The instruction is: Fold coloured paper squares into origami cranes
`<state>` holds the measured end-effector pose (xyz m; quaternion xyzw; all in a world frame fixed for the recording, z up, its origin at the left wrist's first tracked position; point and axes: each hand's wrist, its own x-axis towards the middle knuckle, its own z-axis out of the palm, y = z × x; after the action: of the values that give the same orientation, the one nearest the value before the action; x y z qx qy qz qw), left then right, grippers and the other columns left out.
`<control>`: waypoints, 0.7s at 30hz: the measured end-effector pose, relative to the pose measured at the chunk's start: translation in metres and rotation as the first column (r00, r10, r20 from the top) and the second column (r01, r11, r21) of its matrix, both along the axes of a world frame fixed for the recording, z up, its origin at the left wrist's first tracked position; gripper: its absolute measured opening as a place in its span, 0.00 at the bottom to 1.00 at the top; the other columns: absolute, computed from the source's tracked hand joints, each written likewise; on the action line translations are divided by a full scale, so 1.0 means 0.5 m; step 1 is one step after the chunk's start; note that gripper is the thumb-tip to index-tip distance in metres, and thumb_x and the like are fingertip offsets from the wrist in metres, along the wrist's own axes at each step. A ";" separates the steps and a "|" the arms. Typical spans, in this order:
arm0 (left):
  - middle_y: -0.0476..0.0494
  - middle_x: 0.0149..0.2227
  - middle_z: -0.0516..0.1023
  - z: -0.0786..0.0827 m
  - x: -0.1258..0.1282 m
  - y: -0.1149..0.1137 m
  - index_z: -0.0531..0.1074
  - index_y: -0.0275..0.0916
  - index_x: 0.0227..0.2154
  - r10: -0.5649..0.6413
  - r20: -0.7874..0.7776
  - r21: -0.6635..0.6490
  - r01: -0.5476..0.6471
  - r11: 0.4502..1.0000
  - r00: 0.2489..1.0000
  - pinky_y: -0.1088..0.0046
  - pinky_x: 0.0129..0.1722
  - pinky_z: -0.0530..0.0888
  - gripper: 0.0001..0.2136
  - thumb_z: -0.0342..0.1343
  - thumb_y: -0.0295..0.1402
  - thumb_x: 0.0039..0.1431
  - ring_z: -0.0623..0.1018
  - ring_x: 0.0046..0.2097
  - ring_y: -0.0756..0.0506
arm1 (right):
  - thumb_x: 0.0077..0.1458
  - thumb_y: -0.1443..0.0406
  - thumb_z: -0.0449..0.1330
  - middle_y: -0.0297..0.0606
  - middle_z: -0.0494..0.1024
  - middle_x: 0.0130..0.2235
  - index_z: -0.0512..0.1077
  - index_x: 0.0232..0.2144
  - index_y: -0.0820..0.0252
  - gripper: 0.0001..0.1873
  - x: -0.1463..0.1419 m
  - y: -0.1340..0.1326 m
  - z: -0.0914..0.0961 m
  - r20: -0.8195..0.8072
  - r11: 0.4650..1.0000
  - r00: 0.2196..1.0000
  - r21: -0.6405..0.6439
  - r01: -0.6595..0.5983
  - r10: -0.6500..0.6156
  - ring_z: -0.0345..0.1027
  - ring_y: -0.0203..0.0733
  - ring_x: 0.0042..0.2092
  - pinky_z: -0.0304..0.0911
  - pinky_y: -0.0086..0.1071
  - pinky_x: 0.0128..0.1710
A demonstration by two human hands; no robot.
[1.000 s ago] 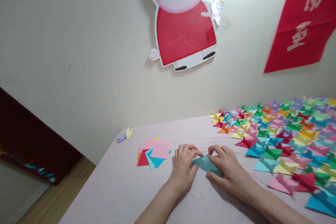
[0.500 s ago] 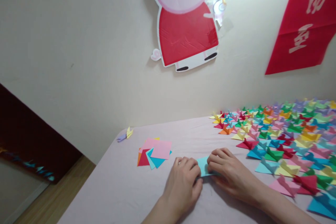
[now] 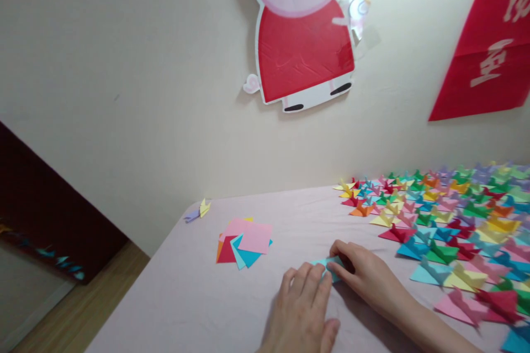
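A light-blue sheet of origami paper (image 3: 333, 271) lies on the table at the front, mostly covered by my hands. My left hand (image 3: 302, 300) rests flat, its fingers stretched out and their tips on the left part of the paper. My right hand (image 3: 362, 267) pinches the right part between thumb and bent fingers. Whether the paper has a fold in it is hidden. Beyond my left hand is a loose pile of square paper sheets (image 3: 255, 236) in pink, red, orange, yellow and blue.
Rows of folded paper cranes (image 3: 442, 252) in many colours fill the right side. Two small folded pieces (image 3: 204, 208), yellow and purple, lie at the far left corner. A cartoon pig cutout (image 3: 306, 55) and a red banner (image 3: 467, 66) hang on the wall behind the table (image 3: 186, 287).
My left hand has moved nearer and flattened from a curled grip, its fingers now over the paper. My right hand has shifted its hold to a pinch. The view has turned slightly left.
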<state>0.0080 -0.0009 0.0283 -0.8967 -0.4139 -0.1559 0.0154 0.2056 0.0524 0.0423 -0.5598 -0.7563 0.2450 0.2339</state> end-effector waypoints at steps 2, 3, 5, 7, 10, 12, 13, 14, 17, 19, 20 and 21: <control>0.39 0.60 0.71 -0.022 -0.003 -0.006 0.60 0.37 0.64 -0.015 -0.040 0.036 0.017 0.999 0.999 0.60 0.57 0.65 0.30 0.52 0.48 0.64 0.69 0.58 0.37 | 0.54 0.61 0.52 0.36 0.76 0.31 0.69 0.32 0.54 0.07 -0.001 0.001 0.002 0.032 1.000 0.999 -0.006 0.000 0.001 0.71 0.46 0.35 0.60 0.34 0.36; 0.39 0.59 0.71 -0.031 -0.004 -0.007 0.60 0.37 0.64 -0.007 -0.047 0.045 0.009 0.999 0.999 0.60 0.57 0.65 0.32 0.51 0.51 0.64 0.69 0.58 0.37 | 0.54 0.61 0.52 0.36 0.76 0.31 0.69 0.33 0.54 0.08 -0.002 0.002 0.002 0.041 1.000 0.999 -0.004 0.001 -0.001 0.71 0.46 0.36 0.60 0.34 0.36; 0.40 0.59 0.72 -0.043 -0.005 -0.006 0.60 0.37 0.64 0.012 -0.050 0.058 -0.009 0.998 0.999 0.61 0.56 0.65 0.34 0.49 0.56 0.63 0.70 0.57 0.37 | 0.54 0.62 0.51 0.37 0.76 0.31 0.70 0.34 0.54 0.09 -0.002 0.003 0.004 0.050 1.000 0.999 -0.006 0.001 -0.001 0.71 0.46 0.36 0.61 0.34 0.36; 0.40 0.59 0.72 -0.048 -0.004 -0.003 0.60 0.38 0.64 0.016 -0.057 0.072 -0.012 0.997 0.998 0.61 0.56 0.65 0.35 0.47 0.57 0.64 0.70 0.57 0.37 | 0.55 0.61 0.51 0.38 0.77 0.32 0.71 0.34 0.54 0.10 -0.003 0.004 0.007 0.058 1.000 0.998 -0.021 -0.001 0.002 0.71 0.46 0.37 0.61 0.35 0.37; 0.40 0.58 0.73 -0.049 -0.003 0.001 0.61 0.37 0.64 0.018 -0.070 0.103 -0.011 0.995 0.997 0.62 0.54 0.65 0.35 0.45 0.59 0.64 0.71 0.56 0.38 | 0.56 0.61 0.51 0.38 0.77 0.32 0.73 0.34 0.54 0.11 -0.005 0.008 0.011 0.079 0.999 0.997 -0.050 0.000 0.004 0.72 0.47 0.37 0.61 0.35 0.37; 0.40 0.57 0.74 -0.052 -0.004 0.002 0.62 0.37 0.64 0.028 -0.074 0.140 -0.018 0.990 0.997 0.63 0.53 0.66 0.36 0.44 0.60 0.63 0.72 0.55 0.38 | 0.56 0.61 0.51 0.38 0.78 0.31 0.73 0.34 0.55 0.11 -0.006 0.010 0.012 0.088 0.998 0.996 -0.056 0.002 0.003 0.72 0.47 0.37 0.61 0.35 0.37; 0.40 0.57 0.74 -0.054 -0.005 0.003 0.62 0.37 0.63 0.033 -0.078 0.160 -0.020 0.987 0.996 0.63 0.52 0.66 0.36 0.43 0.60 0.63 0.72 0.54 0.38 | 0.57 0.61 0.51 0.38 0.78 0.31 0.73 0.34 0.55 0.11 -0.006 0.012 0.012 0.091 0.998 0.996 -0.057 0.001 0.004 0.72 0.47 0.37 0.61 0.35 0.37; 0.41 0.57 0.74 -0.057 -0.005 0.003 0.63 0.36 0.63 0.034 -0.083 0.180 -0.019 0.983 0.996 0.63 0.51 0.66 0.36 0.43 0.60 0.63 0.72 0.54 0.39 | 0.57 0.61 0.51 0.38 0.78 0.32 0.73 0.34 0.55 0.11 -0.005 0.013 0.011 0.094 0.998 0.996 -0.057 0.000 0.005 0.73 0.47 0.37 0.61 0.35 0.37; 0.41 0.57 0.74 -0.067 -0.007 0.004 0.64 0.37 0.62 0.031 -0.105 0.226 -0.007 0.974 0.994 0.64 0.50 0.66 0.36 0.42 0.61 0.63 0.73 0.53 0.39 | 0.57 0.61 0.51 0.37 0.79 0.32 0.73 0.34 0.54 0.11 -0.004 0.016 0.006 0.108 0.999 0.994 -0.053 -0.005 0.011 0.73 0.47 0.37 0.62 0.35 0.36; 0.42 0.56 0.75 -0.071 -0.007 0.005 0.66 0.38 0.61 0.037 -0.101 0.260 -0.010 0.966 0.994 0.64 0.49 0.66 0.36 0.40 0.62 0.63 0.74 0.52 0.40 | 0.57 0.62 0.51 0.37 0.80 0.32 0.73 0.34 0.54 0.11 -0.003 0.016 0.003 0.118 0.999 0.993 -0.042 -0.006 0.011 0.74 0.47 0.37 0.62 0.35 0.36; 0.43 0.55 0.76 -0.072 -0.006 0.005 0.67 0.38 0.60 0.046 -0.088 0.282 -0.020 0.959 0.995 0.64 0.49 0.66 0.36 0.39 0.62 0.63 0.75 0.51 0.40 | 0.57 0.62 0.51 0.37 0.80 0.32 0.74 0.34 0.53 0.11 -0.003 0.016 0.001 0.123 0.999 0.992 -0.036 -0.002 0.007 0.74 0.47 0.37 0.62 0.34 0.36; 0.43 0.55 0.77 -0.073 -0.006 0.005 0.68 0.39 0.59 0.056 -0.073 0.306 -0.031 0.951 0.996 0.64 0.49 0.66 0.36 0.38 0.62 0.64 0.75 0.50 0.40 | 0.57 0.61 0.52 0.37 0.80 0.32 0.74 0.34 0.53 0.11 -0.003 0.016 0.001 0.127 1.000 0.992 -0.030 0.003 0.001 0.74 0.47 0.37 0.62 0.34 0.35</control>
<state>0.0052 0.0017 -0.0080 -0.8799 -0.4035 -0.1810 0.1737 0.2041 0.0605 0.0427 -0.5780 -0.7656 0.2203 0.1770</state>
